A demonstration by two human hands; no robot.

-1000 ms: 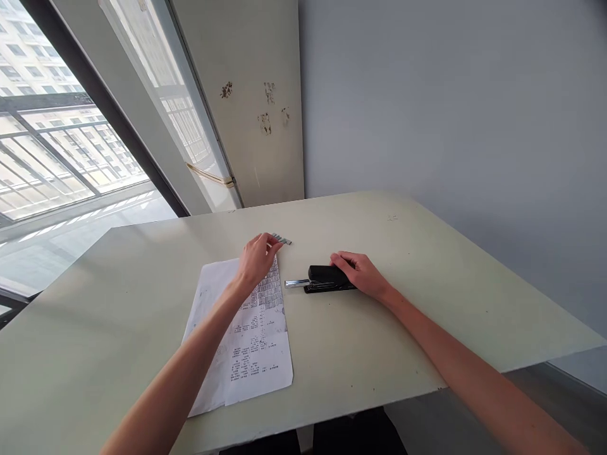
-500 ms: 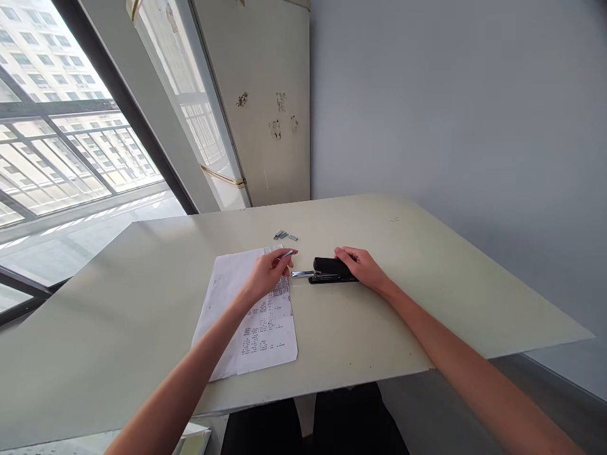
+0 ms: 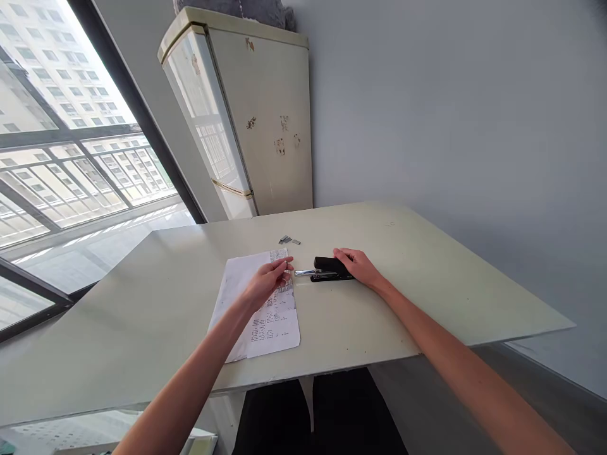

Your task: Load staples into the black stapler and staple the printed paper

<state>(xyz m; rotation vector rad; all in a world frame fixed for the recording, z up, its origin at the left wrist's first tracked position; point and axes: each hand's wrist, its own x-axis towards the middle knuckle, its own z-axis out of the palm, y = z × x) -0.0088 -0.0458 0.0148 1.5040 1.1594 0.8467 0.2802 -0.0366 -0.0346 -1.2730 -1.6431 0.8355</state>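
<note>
A black stapler (image 3: 327, 265) lies on the table with its metal staple tray (image 3: 307, 273) sticking out to the left. My right hand (image 3: 363, 266) is closed over the stapler's right end. Just left of the tray, my left hand (image 3: 272, 278) is held above the printed paper sheets (image 3: 272, 338), fingertips pinched on a small strip of staples, which the fingers now mostly hide. Several loose strips of staples (image 3: 289, 240) lie beyond the paper.
The pale table (image 3: 379, 316) reaches out on both sides, its front edge near my legs. A white refrigerator (image 3: 265, 120) stands behind it, beside a grey wall (image 3: 427, 114). At the left is a large window (image 3: 71, 126).
The camera view has tilted up, showing the refrigerator's top. My left hand has turned slightly, so the staple strip in its fingers shows less. My right hand stays on the stapler.
</note>
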